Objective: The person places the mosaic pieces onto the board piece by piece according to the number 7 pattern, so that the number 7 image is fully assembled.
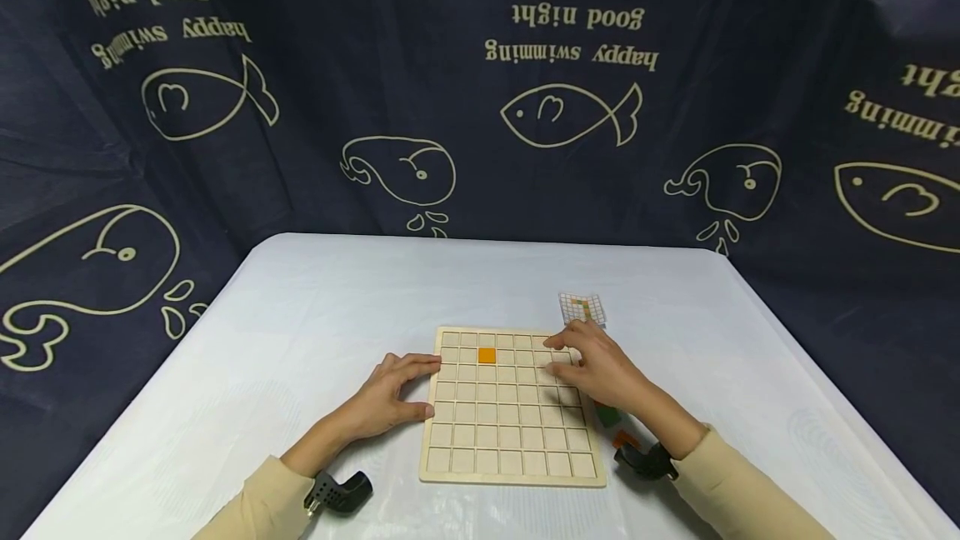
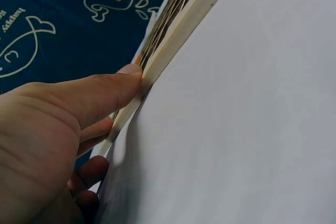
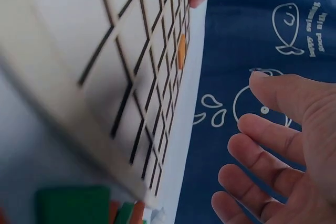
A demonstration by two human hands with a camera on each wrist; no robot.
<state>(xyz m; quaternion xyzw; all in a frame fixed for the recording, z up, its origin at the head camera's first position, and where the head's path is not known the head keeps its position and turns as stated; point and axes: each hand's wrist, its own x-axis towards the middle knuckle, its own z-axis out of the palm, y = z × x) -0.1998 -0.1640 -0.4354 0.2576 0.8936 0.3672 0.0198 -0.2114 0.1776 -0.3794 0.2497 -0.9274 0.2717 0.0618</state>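
Observation:
A square wooden grid board (image 1: 497, 415) lies on the table, with one orange square tile (image 1: 487, 355) set in a cell of its second row from the far edge. At the board's left edge, my left hand (image 1: 386, 398) rests with thumb and fingertips touching the rim; the left wrist view shows the thumb (image 2: 113, 87) against the wooden side. My right hand (image 1: 600, 363) hovers over the board's right side, fingers spread and loosely bent, holding nothing. In the right wrist view, a gap shows between its thumb and fingertips.
Beside the board's right edge, partly under the right forearm, lie green tiles (image 1: 608, 415) and orange tiles (image 1: 626, 439). A small printed grid card (image 1: 582, 307) lies beyond the right hand. A dark patterned cloth (image 1: 420, 40) hangs behind the white table (image 1: 337, 290).

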